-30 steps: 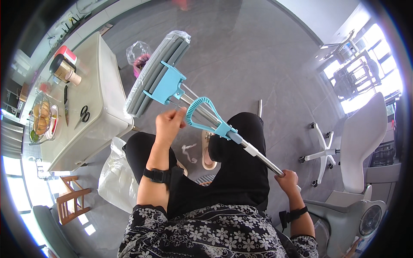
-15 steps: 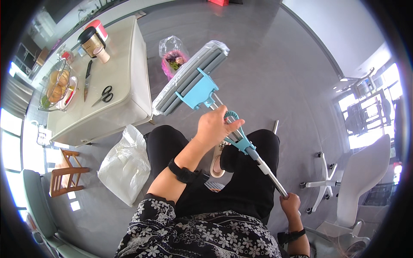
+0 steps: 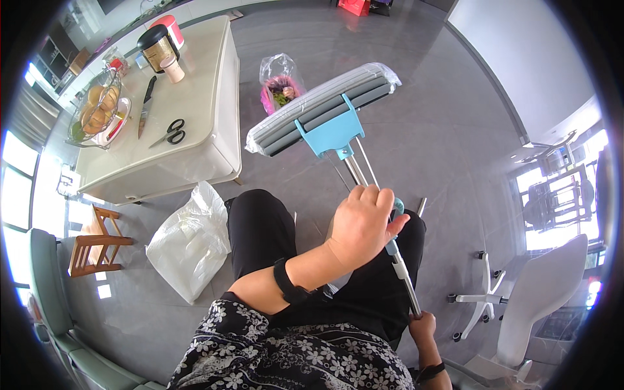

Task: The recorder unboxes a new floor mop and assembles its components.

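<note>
Grey-and-blue sponge mop (image 3: 333,133) slanting away, its sponge head (image 3: 318,112) beyond the left hand (image 3: 365,224), that hand curled apparently around the blue lever (image 3: 398,207), right hand (image 3: 423,325) closed round the metal pole (image 3: 407,290)

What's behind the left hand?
Beside the left hand, part of a curved blue handle shows, with the metal pole further down. Whatever lies directly behind the hand is covered.

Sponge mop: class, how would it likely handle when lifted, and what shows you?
The mop probably feels top-heavy: its wide head sits on a slim pole. The pole looks stiff, being straight and metallic. The clear wrap may be slippery: thin, shiny plastic.
</note>
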`<action>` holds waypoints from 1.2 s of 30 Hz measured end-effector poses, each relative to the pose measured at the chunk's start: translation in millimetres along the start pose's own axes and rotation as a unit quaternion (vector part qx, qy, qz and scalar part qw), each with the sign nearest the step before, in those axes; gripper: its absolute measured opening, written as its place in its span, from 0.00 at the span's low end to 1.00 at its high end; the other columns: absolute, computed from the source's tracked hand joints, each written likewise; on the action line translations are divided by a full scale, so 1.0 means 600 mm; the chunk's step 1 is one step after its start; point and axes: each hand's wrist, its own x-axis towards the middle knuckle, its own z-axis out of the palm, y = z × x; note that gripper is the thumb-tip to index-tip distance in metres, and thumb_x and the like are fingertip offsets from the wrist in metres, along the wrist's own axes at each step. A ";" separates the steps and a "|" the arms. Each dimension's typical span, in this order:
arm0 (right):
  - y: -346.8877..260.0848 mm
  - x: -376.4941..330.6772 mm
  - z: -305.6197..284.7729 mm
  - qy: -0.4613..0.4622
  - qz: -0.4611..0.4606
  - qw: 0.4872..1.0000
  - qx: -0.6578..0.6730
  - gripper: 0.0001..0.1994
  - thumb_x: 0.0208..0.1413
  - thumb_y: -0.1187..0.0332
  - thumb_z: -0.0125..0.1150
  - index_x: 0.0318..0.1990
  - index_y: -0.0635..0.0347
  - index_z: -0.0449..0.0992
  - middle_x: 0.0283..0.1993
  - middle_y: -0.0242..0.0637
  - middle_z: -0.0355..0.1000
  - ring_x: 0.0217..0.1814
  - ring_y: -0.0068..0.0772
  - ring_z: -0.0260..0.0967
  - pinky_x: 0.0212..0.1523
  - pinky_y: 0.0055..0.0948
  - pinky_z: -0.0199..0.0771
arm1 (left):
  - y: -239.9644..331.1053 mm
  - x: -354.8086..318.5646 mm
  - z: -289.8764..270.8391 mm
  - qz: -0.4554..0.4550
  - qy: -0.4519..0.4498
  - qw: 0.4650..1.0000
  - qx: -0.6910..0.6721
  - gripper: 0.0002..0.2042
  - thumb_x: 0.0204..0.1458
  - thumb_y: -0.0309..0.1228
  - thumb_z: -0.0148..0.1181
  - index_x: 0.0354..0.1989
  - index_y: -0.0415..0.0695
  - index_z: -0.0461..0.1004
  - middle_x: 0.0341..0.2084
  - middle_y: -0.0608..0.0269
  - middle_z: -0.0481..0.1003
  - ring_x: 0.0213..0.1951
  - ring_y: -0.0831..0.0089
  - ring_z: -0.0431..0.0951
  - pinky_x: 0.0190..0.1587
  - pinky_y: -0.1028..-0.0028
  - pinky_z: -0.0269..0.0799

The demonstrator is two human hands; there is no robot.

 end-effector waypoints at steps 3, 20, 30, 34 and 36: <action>-0.003 -0.002 0.009 -0.006 0.010 1.000 0.020 0.12 0.40 0.62 0.55 0.26 0.62 0.76 0.27 0.52 0.71 0.34 0.54 0.69 0.38 0.44 0.69 | 0.015 -0.002 -0.008 0.010 0.002 1.000 -0.001 0.17 0.34 0.37 0.66 0.22 0.43 0.62 0.18 0.62 0.64 0.21 0.65 0.67 0.21 0.72 0.65; -0.022 -0.001 0.011 0.027 -0.018 0.999 0.040 0.11 0.42 0.66 0.49 0.25 0.63 0.75 0.25 0.54 0.70 0.32 0.57 0.68 0.35 0.46 0.68 | 0.108 -0.089 0.009 0.089 -0.050 0.995 0.011 0.12 0.42 0.31 0.55 0.34 0.38 0.66 0.24 0.63 0.64 0.27 0.73 0.68 0.25 0.78 0.67; -0.019 0.003 0.011 0.026 -0.017 0.999 0.039 0.12 0.42 0.64 0.51 0.26 0.64 0.76 0.24 0.54 0.69 0.31 0.58 0.68 0.34 0.46 0.68 | 0.114 -0.088 0.004 0.079 -0.082 0.993 -0.013 0.18 0.39 0.28 0.59 0.37 0.32 0.65 0.29 0.57 0.65 0.27 0.68 0.69 0.28 0.75 0.69; -0.016 0.005 0.018 0.034 -0.025 0.997 0.060 0.10 0.39 0.67 0.52 0.23 0.67 0.74 0.22 0.56 0.68 0.29 0.58 0.68 0.31 0.45 0.67 | 0.111 -0.087 0.002 0.076 -0.080 0.993 -0.032 0.17 0.37 0.28 0.59 0.36 0.33 0.64 0.27 0.59 0.65 0.26 0.69 0.68 0.28 0.75 0.68; -0.017 0.008 0.018 0.043 -0.039 0.996 0.066 0.09 0.38 0.70 0.51 0.21 0.69 0.72 0.20 0.58 0.66 0.27 0.58 0.67 0.28 0.45 0.65 | 0.110 -0.083 0.002 0.073 -0.079 0.994 -0.030 0.17 0.37 0.28 0.59 0.36 0.34 0.64 0.27 0.60 0.64 0.26 0.70 0.68 0.27 0.75 0.68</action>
